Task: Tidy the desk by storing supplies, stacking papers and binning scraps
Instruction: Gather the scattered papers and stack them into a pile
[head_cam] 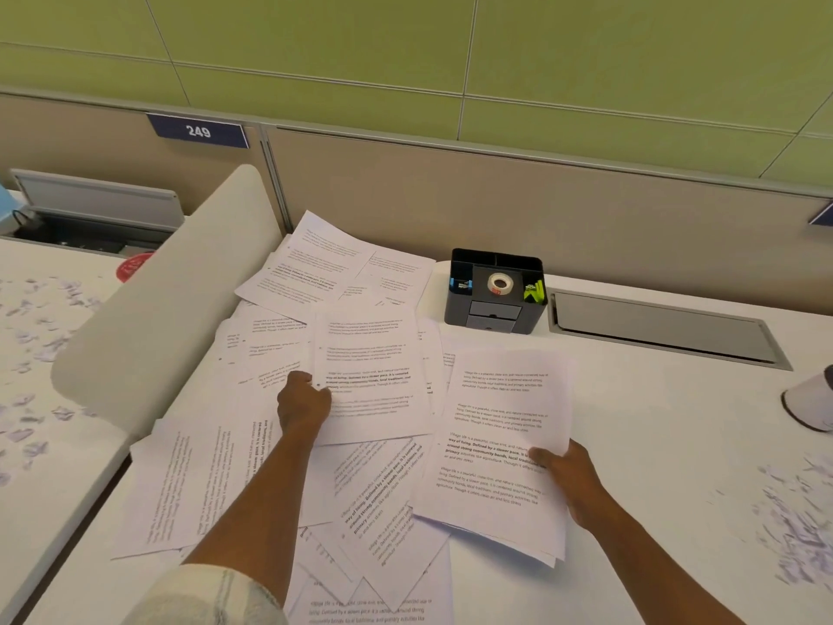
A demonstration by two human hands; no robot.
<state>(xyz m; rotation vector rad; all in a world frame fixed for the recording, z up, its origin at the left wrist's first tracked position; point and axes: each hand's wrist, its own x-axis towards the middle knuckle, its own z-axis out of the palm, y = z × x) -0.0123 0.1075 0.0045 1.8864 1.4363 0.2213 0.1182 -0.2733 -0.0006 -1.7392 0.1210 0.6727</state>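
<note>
Two bare forearms, no watch or rings showing, left hand toward 10 o'clock, right hand toward 4 o'clock, pale cream short sleeve with faint grey stripes at 7 o'clock, bunched above the left elbow

L hand curled, pinching; R hand gripping, both arms extended fwd

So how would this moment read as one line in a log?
phase: stacking papers | left hand: pinches loose sheet | right hand: holds gathered stack | scraps: not binned
</note>
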